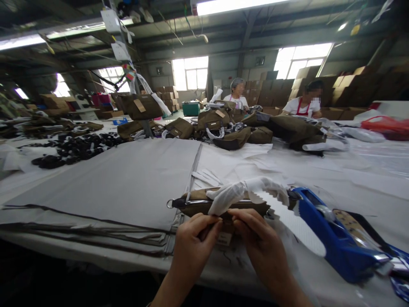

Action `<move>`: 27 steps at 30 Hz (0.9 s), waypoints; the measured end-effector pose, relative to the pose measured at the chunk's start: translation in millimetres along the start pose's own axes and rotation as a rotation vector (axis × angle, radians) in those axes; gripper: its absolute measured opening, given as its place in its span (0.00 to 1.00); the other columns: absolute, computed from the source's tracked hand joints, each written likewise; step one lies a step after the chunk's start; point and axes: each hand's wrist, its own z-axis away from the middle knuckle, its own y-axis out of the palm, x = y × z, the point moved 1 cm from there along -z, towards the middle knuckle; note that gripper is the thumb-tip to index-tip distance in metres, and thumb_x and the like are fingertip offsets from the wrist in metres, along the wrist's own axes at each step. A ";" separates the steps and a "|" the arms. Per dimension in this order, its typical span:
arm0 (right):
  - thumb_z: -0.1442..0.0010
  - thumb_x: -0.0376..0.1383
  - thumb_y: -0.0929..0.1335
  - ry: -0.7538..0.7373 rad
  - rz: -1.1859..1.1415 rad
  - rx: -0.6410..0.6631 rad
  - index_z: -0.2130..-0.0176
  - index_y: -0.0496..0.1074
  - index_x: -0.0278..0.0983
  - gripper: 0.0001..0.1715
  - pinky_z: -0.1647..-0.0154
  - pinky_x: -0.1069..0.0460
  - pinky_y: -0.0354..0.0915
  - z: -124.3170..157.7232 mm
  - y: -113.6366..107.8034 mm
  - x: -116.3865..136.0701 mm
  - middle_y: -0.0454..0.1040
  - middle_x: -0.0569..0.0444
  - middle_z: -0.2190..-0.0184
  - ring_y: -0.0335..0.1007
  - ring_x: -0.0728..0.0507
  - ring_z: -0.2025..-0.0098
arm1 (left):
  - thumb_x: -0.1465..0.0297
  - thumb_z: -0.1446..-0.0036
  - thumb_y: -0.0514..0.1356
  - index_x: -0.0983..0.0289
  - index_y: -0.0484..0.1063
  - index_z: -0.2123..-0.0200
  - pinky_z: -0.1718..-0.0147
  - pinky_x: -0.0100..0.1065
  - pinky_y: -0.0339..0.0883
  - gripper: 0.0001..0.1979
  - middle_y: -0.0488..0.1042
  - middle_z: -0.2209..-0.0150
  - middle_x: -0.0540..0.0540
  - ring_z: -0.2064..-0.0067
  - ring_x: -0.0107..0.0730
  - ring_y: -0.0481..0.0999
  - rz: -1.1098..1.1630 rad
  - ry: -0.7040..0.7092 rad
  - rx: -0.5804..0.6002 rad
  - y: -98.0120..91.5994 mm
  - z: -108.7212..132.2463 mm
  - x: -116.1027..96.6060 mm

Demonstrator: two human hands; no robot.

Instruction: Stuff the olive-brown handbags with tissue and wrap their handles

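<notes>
A brown zippered bag lies at the table's front, with a metal ring at its left end. White wrapping paper covers its arched handle. My left hand is closed in a pinch at the bag's near edge, beside one end of the wrapping. Close by on the right, my right hand also pinches with thumb and forefinger at that edge. Between the hands hangs a tag with a white printed label. Whatever the fingertips hold is too small and partly hidden to make out.
A blue tape dispenser stands at the right. Stacked grey sheets cover the left of the table. Black rolled pieces and more brown bags are piled farther back. Two people sit across the table, before stacked cartons.
</notes>
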 end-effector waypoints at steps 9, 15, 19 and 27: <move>0.39 0.44 0.72 0.160 -0.187 0.032 0.64 0.81 0.46 0.07 0.57 0.46 0.77 -3.7 -5.3 6.6 0.80 0.53 0.64 0.78 0.38 0.60 | 0.69 0.37 0.62 0.60 0.80 0.64 0.70 0.28 0.63 0.05 0.76 0.71 0.50 0.70 0.28 0.73 0.059 -0.022 0.024 3.3 6.3 0.7; 0.43 0.44 0.73 0.247 -0.282 0.101 0.65 0.81 0.44 0.08 0.57 0.48 0.76 -3.1 -8.6 4.0 0.80 0.52 0.65 0.78 0.39 0.62 | 0.71 0.38 0.63 0.59 0.80 0.63 0.67 0.28 0.66 0.05 0.78 0.68 0.51 0.67 0.29 0.76 0.088 0.002 0.081 4.5 5.6 -4.8; 0.43 0.43 0.73 0.278 -0.302 0.143 0.62 0.80 0.45 0.08 0.55 0.48 0.76 -0.4 -9.4 -3.0 0.80 0.52 0.63 0.78 0.39 0.59 | 0.74 0.40 0.63 0.58 0.80 0.63 0.68 0.28 0.65 0.06 0.78 0.68 0.50 0.67 0.28 0.76 0.056 0.039 0.079 3.3 6.7 -6.3; 0.43 0.44 0.74 0.203 -0.272 0.159 0.65 0.81 0.45 0.07 0.59 0.47 0.77 -3.5 -7.3 -3.3 0.80 0.52 0.66 0.78 0.38 0.62 | 0.75 0.40 0.64 0.57 0.80 0.62 0.66 0.28 0.65 0.07 0.79 0.67 0.49 0.65 0.29 0.78 -0.034 0.091 0.097 0.3 7.7 -7.7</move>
